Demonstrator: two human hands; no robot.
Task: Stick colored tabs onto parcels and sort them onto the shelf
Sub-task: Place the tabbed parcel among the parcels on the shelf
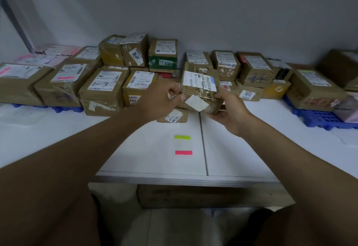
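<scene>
Two hands raised at frame centre, small parcel (200,89) gripped by left hand (161,98) and right hand (229,110), tab sheet (183,145) laid on table (242,149) below.

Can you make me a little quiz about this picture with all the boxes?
1. True or false: both hands hold the same parcel.
2. Which tab colours remain on the tab sheet lying on the white table? A) blue and orange B) yellow-green and pink C) purple and red
3. Fill in: the parcel marked "1-3" is on the person's ____ side.

Key
1. True: the left hand grips its left edge, and the right hand supports its right end from beneath.
2. B: a yellow-green tab at the top, a pink tab at the bottom.
3. Left.
</scene>
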